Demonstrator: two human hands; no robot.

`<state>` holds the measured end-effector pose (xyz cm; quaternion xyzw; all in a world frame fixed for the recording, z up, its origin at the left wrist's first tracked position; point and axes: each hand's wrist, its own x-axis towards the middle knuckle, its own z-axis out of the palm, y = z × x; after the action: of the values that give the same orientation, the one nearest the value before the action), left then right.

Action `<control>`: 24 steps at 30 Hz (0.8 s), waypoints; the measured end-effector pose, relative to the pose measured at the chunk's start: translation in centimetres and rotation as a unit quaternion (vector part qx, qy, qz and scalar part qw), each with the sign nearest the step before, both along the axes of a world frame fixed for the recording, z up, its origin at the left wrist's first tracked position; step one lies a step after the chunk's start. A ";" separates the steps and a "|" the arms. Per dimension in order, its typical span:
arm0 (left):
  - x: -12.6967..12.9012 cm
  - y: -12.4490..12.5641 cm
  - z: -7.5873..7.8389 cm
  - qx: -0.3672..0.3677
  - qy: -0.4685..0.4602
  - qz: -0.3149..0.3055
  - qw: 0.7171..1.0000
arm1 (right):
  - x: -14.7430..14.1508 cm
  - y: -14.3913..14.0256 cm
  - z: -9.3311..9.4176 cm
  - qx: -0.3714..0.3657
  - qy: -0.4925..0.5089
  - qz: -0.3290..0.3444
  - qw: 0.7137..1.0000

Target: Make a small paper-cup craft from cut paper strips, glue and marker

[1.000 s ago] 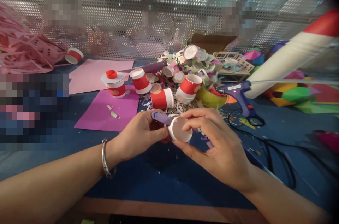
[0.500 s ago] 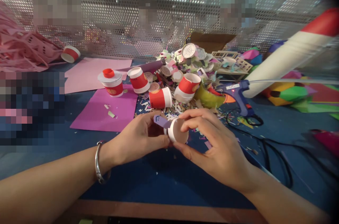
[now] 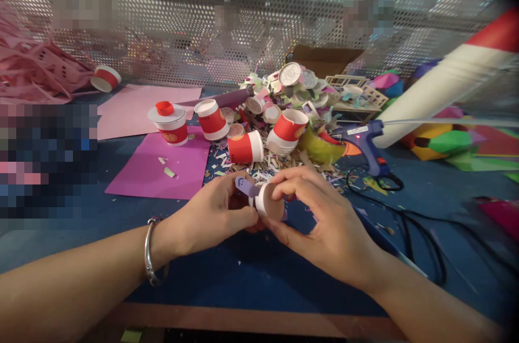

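Note:
Between my hands is a small white round paper piece (image 3: 272, 202), like a shallow cup or cap, with its flat face turned to the right. From its left side sticks a purple paper strip (image 3: 245, 186) with a smiling face drawn on it. My left hand (image 3: 221, 205) is closed around the left side of the piece, and its thumb lies along the front. My right hand (image 3: 314, 210) pinches the round rim, fingers on top and thumb below. The inner fingers of my left hand are partly hidden.
Red and white paper cups (image 3: 245, 147) stand and lie beyond my hands, before a heap of paper scraps (image 3: 279, 99). Purple paper (image 3: 162, 170) lies at left. A blue glue gun (image 3: 367, 143) with a black cord (image 3: 389, 208) is at right, by a white tube (image 3: 430, 88).
The white round piece has turned slightly and shifted a little to the left between my fingers. Both hands keep their hold.

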<state>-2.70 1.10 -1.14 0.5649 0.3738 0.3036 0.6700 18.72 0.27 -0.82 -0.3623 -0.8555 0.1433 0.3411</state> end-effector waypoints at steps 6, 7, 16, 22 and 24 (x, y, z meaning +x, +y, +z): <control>0.0 -0.3 -0.5 0.019 0.030 0.022 0.999 | -0.2 -0.1 0.0 0.006 -0.006 0.000 1.000; 0.0 -0.4 -0.6 0.021 0.038 0.026 0.999 | -0.2 -0.1 0.0 0.003 -0.008 0.000 1.000; 0.4 -0.4 -0.1 -0.017 0.027 0.035 0.999 | -0.3 -0.1 -0.2 -0.010 -0.016 0.000 1.000; 0.6 -0.5 0.0 -0.028 0.023 0.038 0.999 | -0.4 -0.1 -0.1 -0.016 -0.018 -0.001 1.000; 0.6 -0.5 -0.1 -0.025 0.029 0.043 0.998 | -0.5 -0.1 -0.2 -0.019 -0.020 -0.001 1.000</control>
<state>-2.07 0.57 -1.23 0.5398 0.4243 0.3064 0.6593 18.25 0.16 -1.00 -0.3721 -0.8591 0.1519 0.3169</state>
